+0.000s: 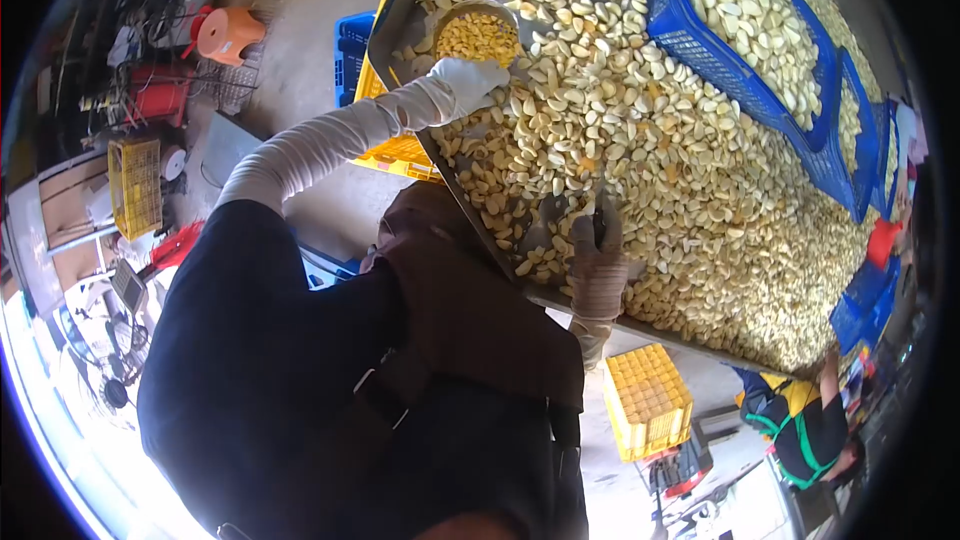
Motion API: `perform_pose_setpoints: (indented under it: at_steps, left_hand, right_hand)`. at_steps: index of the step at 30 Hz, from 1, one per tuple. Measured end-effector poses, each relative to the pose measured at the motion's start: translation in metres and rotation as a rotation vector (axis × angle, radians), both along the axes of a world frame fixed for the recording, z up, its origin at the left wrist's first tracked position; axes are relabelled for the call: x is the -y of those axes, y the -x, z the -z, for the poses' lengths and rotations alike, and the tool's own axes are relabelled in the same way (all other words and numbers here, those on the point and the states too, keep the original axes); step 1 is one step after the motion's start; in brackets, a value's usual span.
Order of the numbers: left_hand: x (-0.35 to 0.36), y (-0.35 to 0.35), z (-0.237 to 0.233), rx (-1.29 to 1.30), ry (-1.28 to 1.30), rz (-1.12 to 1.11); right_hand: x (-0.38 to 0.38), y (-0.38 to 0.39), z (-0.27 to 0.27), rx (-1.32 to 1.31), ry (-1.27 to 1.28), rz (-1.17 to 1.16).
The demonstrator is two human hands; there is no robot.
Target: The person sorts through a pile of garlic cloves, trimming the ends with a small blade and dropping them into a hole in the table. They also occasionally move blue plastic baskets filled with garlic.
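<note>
Pale, shell-like pieces (690, 210) are spread over a large metal tray (480, 238). My left hand (470, 86), in a white glove, is at the lower rim of a round bowl (478, 34) of small yellow pieces. Its fingers are bent together, and what they hold is hidden. Over the near edge of the tray, my right hand (598, 243) wears a brownish glove and is closed around a dark, narrow object that I cannot make out. Bare metal shows just left of that hand.
Blue baskets (700, 60) of pale pieces stand along the far side. A yellow crate (648, 395) is below the tray, an orange stool (228, 36) at the upper left. Another person (808, 435) is at the lower right.
</note>
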State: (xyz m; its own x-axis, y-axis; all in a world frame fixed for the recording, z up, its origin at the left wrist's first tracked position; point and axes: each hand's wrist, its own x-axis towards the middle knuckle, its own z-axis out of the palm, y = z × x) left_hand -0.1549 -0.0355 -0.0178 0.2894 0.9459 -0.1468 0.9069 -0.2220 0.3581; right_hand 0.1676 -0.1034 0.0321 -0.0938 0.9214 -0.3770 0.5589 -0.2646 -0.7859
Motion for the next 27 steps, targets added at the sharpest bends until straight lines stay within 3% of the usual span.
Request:
perform_pose_setpoints:
  at_steps: [1,3,6,7,8,9,11,12,14,17,21,24,25,26,27]
  left_hand:
    - [0.000,-0.001,0.003,0.000,0.027,-0.005]
    - [0.000,-0.003,-0.002,-0.006,0.078,-0.013]
    - [-0.001,0.003,-0.019,0.363,0.332,-0.111]
    - [0.003,0.005,-0.024,0.682,0.468,-0.231]
    - [0.000,0.003,-0.052,0.887,0.784,-0.367]
    - [0.009,0.002,-0.035,1.076,0.712,-0.270]
    - [0.024,-0.004,-0.033,1.335,0.733,-0.337]
    - [0.030,-0.010,-0.051,1.397,0.832,-0.504]
    - [0.038,-0.012,-0.058,1.222,0.671,-0.432]
    - [0.049,-0.016,-0.054,1.168,0.374,-0.264]
    - [0.058,-0.002,-0.076,1.542,0.625,-0.030]
    - [0.053,0.017,-0.060,1.691,0.910,-0.314]
    - [0.053,0.018,-0.028,2.043,0.800,-0.327]
    - [0.045,0.029,-0.008,1.805,0.689,-0.415]
    - [0.034,0.023,-0.007,1.308,0.403,-0.394]
  right_hand:
    - [0.002,0.008,-0.010,-0.032,0.018,0.013]
    - [0.007,0.011,-0.002,0.062,-0.208,-0.150]
    - [0.010,0.028,0.003,-0.097,-0.146,-0.053]
    - [0.008,0.038,0.004,-0.155,-0.113,-0.022]
    - [0.005,0.051,-0.004,-0.185,-0.100,-0.019]
    - [0.002,0.065,-0.011,-0.215,-0.086,-0.015]
    - [-0.005,0.086,-0.020,-0.264,-0.056,-0.034]
    - [-0.010,0.094,-0.030,-0.245,-0.100,-0.113]
    - [-0.019,0.111,-0.050,-0.213,-0.196,-0.262]
    - [-0.021,0.117,-0.047,-0.239,-0.038,-0.239]
    - [-0.016,0.095,-0.013,0.034,-0.258,-0.324]
    - [-0.007,0.073,0.012,0.110,-0.256,-0.242]
    - [-0.003,0.070,0.017,0.078,-0.225,-0.193]
    - [0.001,0.068,0.022,0.045,-0.196,-0.142]
    - [0.004,0.065,0.027,-0.007,-0.172,-0.093]
